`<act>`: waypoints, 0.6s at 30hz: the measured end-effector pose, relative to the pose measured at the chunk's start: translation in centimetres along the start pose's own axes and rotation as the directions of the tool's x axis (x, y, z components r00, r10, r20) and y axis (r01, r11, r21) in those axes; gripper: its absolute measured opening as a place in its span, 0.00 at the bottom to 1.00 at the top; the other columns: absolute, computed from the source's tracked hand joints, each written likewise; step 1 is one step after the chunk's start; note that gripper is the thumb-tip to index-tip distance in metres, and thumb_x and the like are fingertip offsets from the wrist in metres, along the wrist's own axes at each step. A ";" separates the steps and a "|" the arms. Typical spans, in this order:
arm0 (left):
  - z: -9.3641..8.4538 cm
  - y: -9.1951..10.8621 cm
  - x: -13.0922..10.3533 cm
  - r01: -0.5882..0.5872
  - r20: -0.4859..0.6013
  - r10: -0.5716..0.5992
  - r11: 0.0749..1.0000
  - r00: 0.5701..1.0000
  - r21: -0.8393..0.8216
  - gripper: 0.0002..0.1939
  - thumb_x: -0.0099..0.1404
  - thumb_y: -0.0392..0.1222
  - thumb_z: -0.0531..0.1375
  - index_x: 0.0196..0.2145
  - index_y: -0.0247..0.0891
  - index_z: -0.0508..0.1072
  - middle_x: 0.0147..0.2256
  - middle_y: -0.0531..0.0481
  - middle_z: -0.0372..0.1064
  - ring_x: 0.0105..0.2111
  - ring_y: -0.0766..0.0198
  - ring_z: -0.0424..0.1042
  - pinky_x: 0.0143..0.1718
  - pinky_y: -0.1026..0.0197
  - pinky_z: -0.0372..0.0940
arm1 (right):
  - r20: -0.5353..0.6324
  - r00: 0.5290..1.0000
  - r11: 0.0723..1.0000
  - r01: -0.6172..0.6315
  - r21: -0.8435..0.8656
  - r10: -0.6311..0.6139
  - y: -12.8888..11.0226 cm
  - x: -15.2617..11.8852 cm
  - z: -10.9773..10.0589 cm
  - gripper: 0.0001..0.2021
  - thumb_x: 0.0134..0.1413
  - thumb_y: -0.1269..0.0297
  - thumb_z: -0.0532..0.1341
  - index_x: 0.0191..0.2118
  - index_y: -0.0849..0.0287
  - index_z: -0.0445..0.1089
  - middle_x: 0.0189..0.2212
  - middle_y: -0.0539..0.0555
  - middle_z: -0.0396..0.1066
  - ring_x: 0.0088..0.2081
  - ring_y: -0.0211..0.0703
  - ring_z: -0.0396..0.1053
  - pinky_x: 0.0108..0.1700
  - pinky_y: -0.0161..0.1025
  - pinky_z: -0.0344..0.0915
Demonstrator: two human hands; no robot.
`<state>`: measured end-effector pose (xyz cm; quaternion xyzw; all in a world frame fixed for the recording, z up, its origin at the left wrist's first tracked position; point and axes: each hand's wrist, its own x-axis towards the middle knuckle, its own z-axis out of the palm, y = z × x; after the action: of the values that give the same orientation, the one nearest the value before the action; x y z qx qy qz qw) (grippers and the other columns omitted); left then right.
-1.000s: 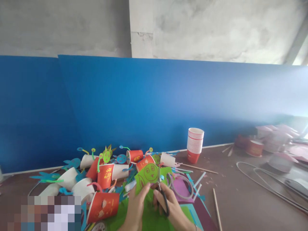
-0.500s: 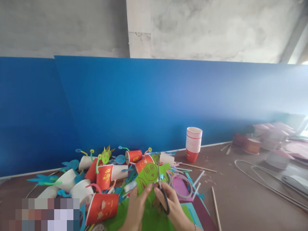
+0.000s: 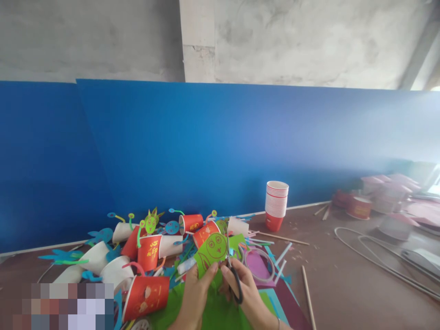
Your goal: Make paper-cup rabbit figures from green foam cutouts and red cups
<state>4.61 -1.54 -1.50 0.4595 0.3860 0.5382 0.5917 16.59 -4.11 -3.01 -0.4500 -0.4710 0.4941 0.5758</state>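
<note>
Here the left hand [image 3: 193,295] pinches the green paper [image 3: 213,250] above the worktop [image 3: 337,288], the right hand [image 3: 248,295] gripping the scissors [image 3: 235,280] at its edge. Its top is trimmed round the drawn face, the leaf-like outline below apparently uncut; blade contact is hard to tell.

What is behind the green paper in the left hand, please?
A red cup shows above the green paper; its lower part, and anything else the paper covers, cannot be seen.
</note>
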 end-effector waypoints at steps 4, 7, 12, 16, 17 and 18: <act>0.2 0.3 -0.2 0.025 -0.031 -0.025 0.999 0.999 -0.022 0.21 0.46 0.51 0.70 0.35 0.35 0.78 0.39 0.41 0.78 0.42 0.46 0.74 0.46 0.53 0.66 | -0.024 1.000 1.000 0.002 -0.005 -0.002 0.0 0.1 -0.1 0.24 0.44 0.39 0.64 0.30 0.58 0.64 0.16 0.44 0.60 0.15 0.31 0.55 0.16 0.29 0.48; 0.2 0.2 -0.2 0.017 -0.028 -0.018 0.999 0.999 -0.027 0.21 0.47 0.51 0.70 0.36 0.35 0.78 0.39 0.41 0.78 0.44 0.47 0.73 0.47 0.53 0.65 | -0.036 0.999 1.000 -0.022 -0.005 0.022 0.1 0.0 0.0 0.25 0.43 0.38 0.64 0.30 0.58 0.64 0.15 0.43 0.58 0.15 0.30 0.54 0.16 0.29 0.48; 0.1 0.0 -0.3 0.042 -0.121 -0.046 0.998 0.992 -0.035 0.21 0.45 0.53 0.69 0.33 0.36 0.77 0.35 0.44 0.77 0.41 0.48 0.73 0.45 0.54 0.64 | 0.002 1.000 1.000 -0.005 -0.023 0.005 0.1 0.0 -0.1 0.25 0.45 0.38 0.63 0.29 0.58 0.63 0.14 0.42 0.56 0.15 0.30 0.52 0.16 0.29 0.47; 0.0 -0.1 -0.5 0.058 -0.211 -0.055 0.998 0.976 0.009 0.22 0.43 0.59 0.68 0.28 0.37 0.76 0.27 0.48 0.74 0.36 0.51 0.72 0.40 0.55 0.65 | 0.033 0.999 1.000 -0.017 -0.026 0.018 0.0 0.0 -0.1 0.24 0.45 0.38 0.62 0.28 0.58 0.61 0.15 0.42 0.58 0.15 0.30 0.54 0.15 0.29 0.47; 0.0 -0.1 -0.4 0.061 -0.200 -0.056 0.998 0.978 0.017 0.23 0.44 0.60 0.68 0.28 0.37 0.76 0.26 0.49 0.74 0.35 0.51 0.72 0.40 0.56 0.65 | 0.036 0.999 0.999 -0.018 -0.028 0.019 0.0 0.0 -0.1 0.25 0.46 0.38 0.62 0.28 0.58 0.61 0.15 0.43 0.58 0.15 0.30 0.54 0.15 0.29 0.47; -0.1 -0.1 -0.4 0.059 -0.186 -0.054 0.998 0.981 0.021 0.24 0.44 0.60 0.68 0.29 0.36 0.76 0.27 0.48 0.74 0.35 0.51 0.72 0.40 0.55 0.65 | 0.040 0.999 0.999 -0.017 -0.032 0.018 0.0 0.0 -0.1 0.25 0.46 0.38 0.62 0.29 0.58 0.61 0.15 0.42 0.58 0.15 0.31 0.54 0.15 0.29 0.47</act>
<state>4.53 -1.94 -1.58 0.4042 0.4595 0.5566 0.5618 16.68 -4.14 -3.04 -0.4531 -0.4864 0.5006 0.5545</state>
